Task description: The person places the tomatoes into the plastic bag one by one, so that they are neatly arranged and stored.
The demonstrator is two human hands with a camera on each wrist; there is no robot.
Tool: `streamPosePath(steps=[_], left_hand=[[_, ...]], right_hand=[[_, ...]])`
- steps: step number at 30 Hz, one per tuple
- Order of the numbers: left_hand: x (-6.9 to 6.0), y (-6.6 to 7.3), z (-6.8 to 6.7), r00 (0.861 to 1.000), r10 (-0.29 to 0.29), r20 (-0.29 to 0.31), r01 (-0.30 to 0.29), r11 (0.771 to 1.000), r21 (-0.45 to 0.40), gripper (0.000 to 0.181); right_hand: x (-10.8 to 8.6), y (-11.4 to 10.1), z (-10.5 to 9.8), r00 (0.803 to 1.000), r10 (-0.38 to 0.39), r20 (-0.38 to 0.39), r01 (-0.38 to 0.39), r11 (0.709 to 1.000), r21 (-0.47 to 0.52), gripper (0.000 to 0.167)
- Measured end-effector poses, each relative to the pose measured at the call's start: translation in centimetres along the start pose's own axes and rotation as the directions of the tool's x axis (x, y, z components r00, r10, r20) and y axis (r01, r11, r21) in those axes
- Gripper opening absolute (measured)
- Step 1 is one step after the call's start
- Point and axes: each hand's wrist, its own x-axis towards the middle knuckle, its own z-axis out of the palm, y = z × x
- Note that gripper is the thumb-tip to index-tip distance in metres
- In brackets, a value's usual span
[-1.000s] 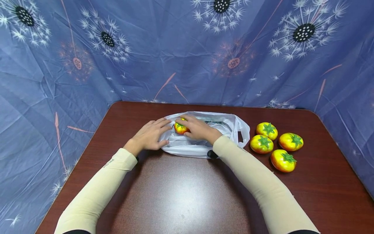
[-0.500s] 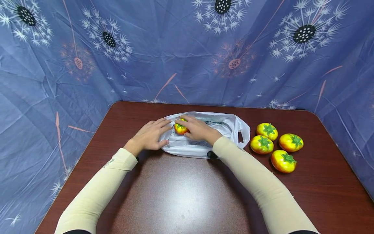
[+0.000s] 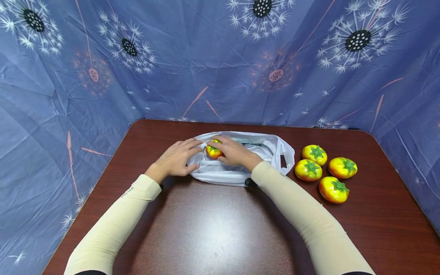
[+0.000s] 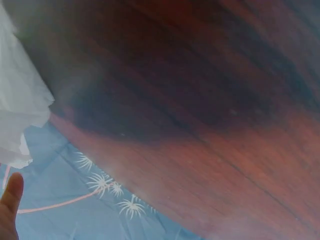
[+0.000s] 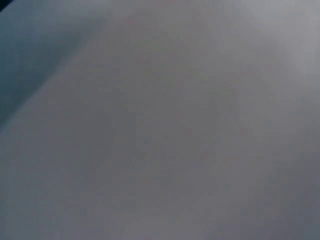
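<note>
A white plastic bag (image 3: 220,177) lies on the table with its mouth spread wide. Inside its left part is a yellow-and-red tomato (image 3: 212,152) with a green leafy top. My right hand (image 3: 235,152) reaches into the bag and grips this tomato from above, with the thumb at its near side. My left hand (image 3: 177,157) rests at the bag's left rim, fingers extended and thumb apart. In the left wrist view, a fingertip (image 4: 12,192) shows below the white bag (image 4: 22,90). Only a blurred greyish surface fills the right wrist view.
Several similar tomatoes (image 3: 308,170) sit grouped on the table right of the bag. The brown table (image 3: 213,229) ends at a blue flowered cloth (image 3: 206,61) behind and at the sides. A bag handle loop (image 3: 288,154) stands up toward the tomatoes.
</note>
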Motion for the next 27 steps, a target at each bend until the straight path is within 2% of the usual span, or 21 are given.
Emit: streamPosePath(steps=[3, 5, 10, 13, 27], left_hand=[[0.03, 0.01, -0.14, 0.999, 0.009, -0.042, -0.009, 1.0, -0.003, 0.057], [-0.04, -0.06, -0.18, 0.999, 0.008, -0.048, -0.008, 1.0, 0.012, 0.057], [-0.44, -0.18, 0.03, 1.0, -0.008, -0.002, 0.008, 1.0, 0.021, 0.061], [-0.53, -0.21, 0.21, 1.0, -0.009, 0.001, 0.009, 1.0, 0.014, 0.062], [-0.54, -0.33, 0.8, 1.0, -0.017, 0.012, 0.017, 1.0, 0.008, 0.062]], right_hand=[[0.03, 0.01, 0.06, 1.0, -0.006, -0.007, 0.006, 1.0, -0.005, 0.067], [0.05, 0.02, 0.1, 1.0, -0.003, -0.008, 0.003, 1.0, -0.008, 0.067], [0.02, 0.12, 0.21, 1.0, 0.019, 0.001, -0.019, 1.0, 0.005, 0.069], [-0.03, 0.11, 0.19, 0.999, 0.036, 0.008, -0.036, 0.999, 0.006, 0.07], [0.19, -0.22, 0.48, 0.999, -0.019, -0.044, 0.019, 1.0, -0.008, 0.069]])
